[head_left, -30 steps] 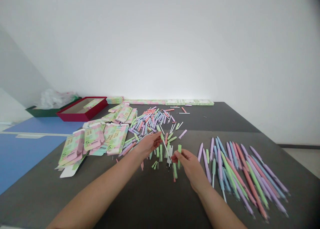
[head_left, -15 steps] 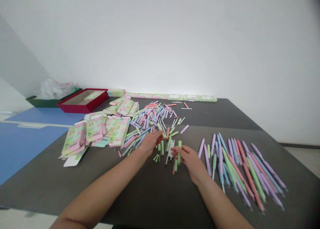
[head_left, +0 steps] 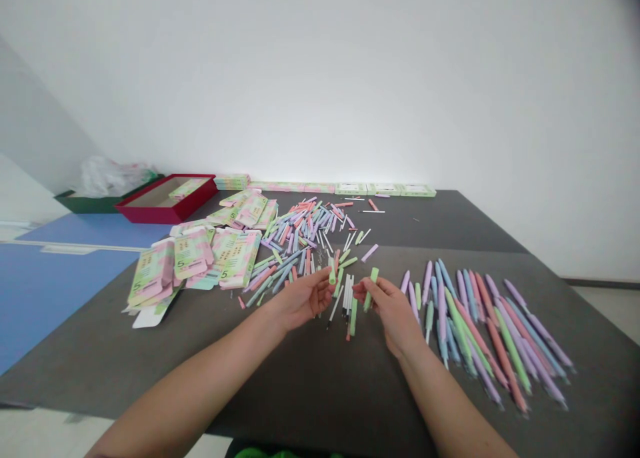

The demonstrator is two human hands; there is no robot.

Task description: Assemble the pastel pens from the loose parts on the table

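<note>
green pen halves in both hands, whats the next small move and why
Probably join them: fit the green pen half in the right hand to the green pen half at the left hand's fingertips. They look like a matching pair, and the whole pens lying to the right seem built from two such parts.

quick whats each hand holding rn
Left hand: closed, pinching a green pen barrel.
Right hand: closed, pinching another green pen barrel.
</note>
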